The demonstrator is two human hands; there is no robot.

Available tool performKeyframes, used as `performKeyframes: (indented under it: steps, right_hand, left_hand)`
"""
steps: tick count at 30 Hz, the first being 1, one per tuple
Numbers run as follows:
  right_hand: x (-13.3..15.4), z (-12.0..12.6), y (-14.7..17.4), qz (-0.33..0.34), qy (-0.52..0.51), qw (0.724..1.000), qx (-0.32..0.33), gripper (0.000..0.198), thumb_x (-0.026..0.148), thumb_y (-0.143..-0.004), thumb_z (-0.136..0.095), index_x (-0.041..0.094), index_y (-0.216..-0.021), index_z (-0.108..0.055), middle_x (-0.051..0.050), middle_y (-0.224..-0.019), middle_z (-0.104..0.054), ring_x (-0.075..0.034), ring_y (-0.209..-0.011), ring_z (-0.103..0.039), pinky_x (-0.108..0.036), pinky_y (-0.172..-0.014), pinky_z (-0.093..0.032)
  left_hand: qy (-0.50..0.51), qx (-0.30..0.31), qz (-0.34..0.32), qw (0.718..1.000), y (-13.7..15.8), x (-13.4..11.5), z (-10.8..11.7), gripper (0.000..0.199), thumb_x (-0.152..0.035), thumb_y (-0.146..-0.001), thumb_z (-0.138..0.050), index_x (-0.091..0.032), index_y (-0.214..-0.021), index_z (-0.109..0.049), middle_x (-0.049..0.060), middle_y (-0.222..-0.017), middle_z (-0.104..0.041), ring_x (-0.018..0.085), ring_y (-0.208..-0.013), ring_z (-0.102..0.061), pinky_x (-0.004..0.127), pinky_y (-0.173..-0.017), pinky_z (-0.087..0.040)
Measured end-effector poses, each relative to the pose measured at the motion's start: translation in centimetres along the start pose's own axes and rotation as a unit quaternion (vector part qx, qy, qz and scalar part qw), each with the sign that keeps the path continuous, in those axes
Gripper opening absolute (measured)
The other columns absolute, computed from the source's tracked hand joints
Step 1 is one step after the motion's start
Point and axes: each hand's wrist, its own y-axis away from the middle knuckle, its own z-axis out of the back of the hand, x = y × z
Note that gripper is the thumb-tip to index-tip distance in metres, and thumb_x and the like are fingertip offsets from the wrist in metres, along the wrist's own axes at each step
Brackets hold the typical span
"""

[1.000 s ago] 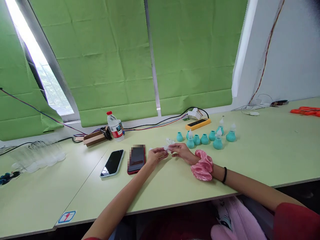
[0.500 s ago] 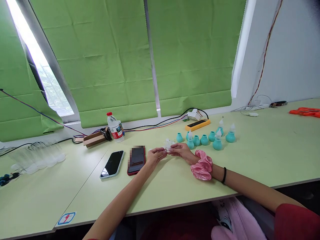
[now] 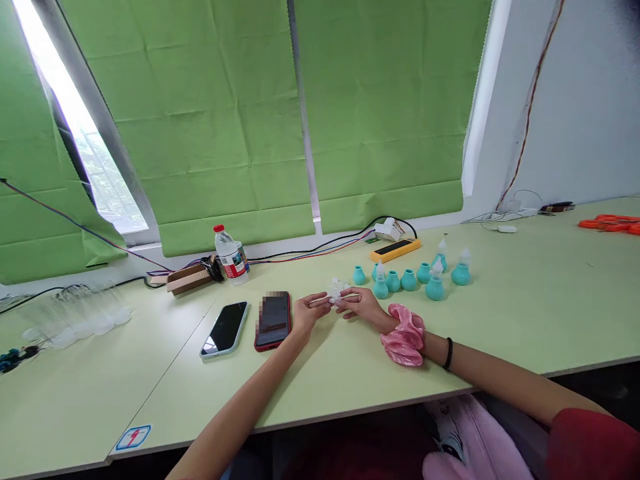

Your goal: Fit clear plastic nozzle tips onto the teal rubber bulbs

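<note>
At the middle of the table my left hand (image 3: 309, 313) is closed in a pinch, its fingertips on a small clear plastic piece (image 3: 334, 301). From the other side, my right hand (image 3: 364, 305) pinches the same piece between thumb and forefinger, its lower fingers a little spread. A small heap of similar translucent pieces (image 3: 339, 285) lies just behind the fingertips; fingers partly hide it. To the right of it stand several turquoise round-bellied bottles (image 3: 409, 280), some with open necks. Others carry a clear pointed top, such as the front turquoise bottle (image 3: 435, 288).
Left of my hands lie a red-cased phone (image 3: 273, 321) and a light-cased phone (image 3: 225, 330). Behind them are a water bottle (image 3: 232, 257) and an open cardboard box (image 3: 189, 279). A yellow-and-black device (image 3: 396, 250) lies behind the turquoise bottles. Orange scissors (image 3: 611, 224) are far right.
My fingers have shifted slightly around the small plastic piece. The right hand's lower fingers are more spread, and its wrist sits slightly lower. The bottles and phones have stayed in place.
</note>
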Motion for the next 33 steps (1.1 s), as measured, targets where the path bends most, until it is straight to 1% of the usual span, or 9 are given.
performKeyframes:
  steps: [4, 9, 14, 17, 22, 25, 29, 33]
  right_hand:
    - [-0.2, 0.0, -0.1, 0.019, 0.0, 1.0, -0.014, 0.039, 0.036, -0.056, -0.069, 0.015, -0.078, -0.046, -0.005, -0.068, -0.062, -0.016, -0.062, -0.061, -0.023, -0.049, -0.051]
    - [-0.1, 0.0, 0.0, 0.005, 0.011, 1.0, -0.003, 0.038, 0.034, -0.057, -0.068, 0.015, -0.08, -0.046, -0.004, -0.068, -0.062, -0.016, -0.061, -0.061, -0.022, -0.048, -0.05]
    - [-0.6, 0.0, -0.3, -0.014, 0.004, 1.0, 0.027, 0.037, 0.035, -0.056, -0.069, 0.014, -0.078, -0.049, -0.004, -0.068, -0.061, -0.016, -0.061, -0.06, -0.022, -0.046, -0.05]
    - [-0.7, 0.1, -0.4, -0.03, -0.004, 0.999, 0.038, 0.038, 0.035, -0.055, -0.07, 0.014, -0.078, -0.049, -0.004, -0.069, -0.06, -0.016, -0.06, -0.06, -0.023, -0.044, -0.05]
    - [-0.3, 0.0, -0.2, -0.035, -0.031, 0.998, 0.04, 0.036, 0.034, -0.057, -0.069, 0.014, -0.08, -0.05, -0.004, -0.068, -0.06, -0.016, -0.061, -0.06, -0.024, -0.049, -0.051]
    - [-0.1, 0.0, -0.1, -0.037, -0.056, 0.997, 0.034, 0.034, 0.032, -0.057, -0.069, 0.014, -0.08, -0.051, -0.003, -0.068, -0.059, -0.013, -0.059, -0.059, -0.024, -0.053, -0.051]
    - [0.1, -0.1, 0.0, -0.051, -0.061, 0.997, 0.019, 0.034, 0.03, -0.056, -0.07, 0.014, -0.079, -0.052, -0.002, -0.066, -0.058, -0.011, -0.056, -0.058, -0.021, -0.052, -0.05]
    - [-0.1, -0.1, -0.1, -0.033, -0.054, 0.998, 0.012, 0.035, 0.032, -0.055, -0.071, 0.014, -0.078, -0.052, -0.002, -0.066, -0.059, -0.009, -0.054, -0.056, -0.019, -0.05, -0.048]
  left_hand:
    - [-0.018, 0.014, -0.019, 1.0, 0.4, -0.2, -0.5, 0.051, -0.012, -0.049, -0.07, -0.008, -0.098, -0.057, 0.012, -0.086, -0.064, 0.021, -0.079, -0.059, 0.032, -0.075, -0.046]
    - [-0.06, 0.022, -0.055, 0.996, 0.6, -0.2, -1.0, 0.046, -0.009, -0.054, -0.063, -0.009, -0.099, -0.057, 0.012, -0.092, -0.062, 0.024, -0.091, -0.055, 0.035, -0.081, -0.044]
    - [-0.095, 0.022, -0.086, 0.992, 0.5, -0.1, -1.0, 0.043, -0.009, -0.057, -0.06, -0.008, -0.1, -0.057, 0.012, -0.096, -0.06, 0.023, -0.092, -0.055, 0.035, -0.083, -0.044]
    - [-0.102, 0.021, -0.104, 0.989, 0.4, 0.0, -1.0, 0.038, -0.011, -0.058, -0.061, -0.008, -0.096, -0.058, 0.012, -0.098, -0.059, 0.023, -0.09, -0.056, 0.036, -0.083, -0.045]
    - [-0.114, 0.026, -0.133, 0.984, 0.1, 0.5, -1.0, 0.035, -0.011, -0.058, -0.062, -0.009, -0.093, -0.06, 0.011, -0.098, -0.059, 0.022, -0.089, -0.057, 0.036, -0.084, -0.044]
    - [-0.115, 0.034, -0.138, 0.983, 0.0, 0.7, -0.9, 0.037, -0.01, -0.059, -0.06, -0.01, -0.096, -0.059, 0.011, -0.1, -0.058, 0.021, -0.092, -0.056, 0.035, -0.086, -0.044]
    - [-0.114, 0.043, -0.131, 0.984, 0.1, 0.6, -1.0, 0.042, -0.008, -0.058, -0.06, -0.01, -0.1, -0.057, 0.011, -0.103, -0.057, 0.021, -0.096, -0.053, 0.035, -0.088, -0.042]
    - [-0.114, 0.059, -0.124, 0.984, 0.3, 0.4, -1.2, 0.049, -0.005, -0.058, -0.057, -0.009, -0.106, -0.052, 0.012, -0.108, -0.053, 0.021, -0.101, -0.049, 0.035, -0.09, -0.04]
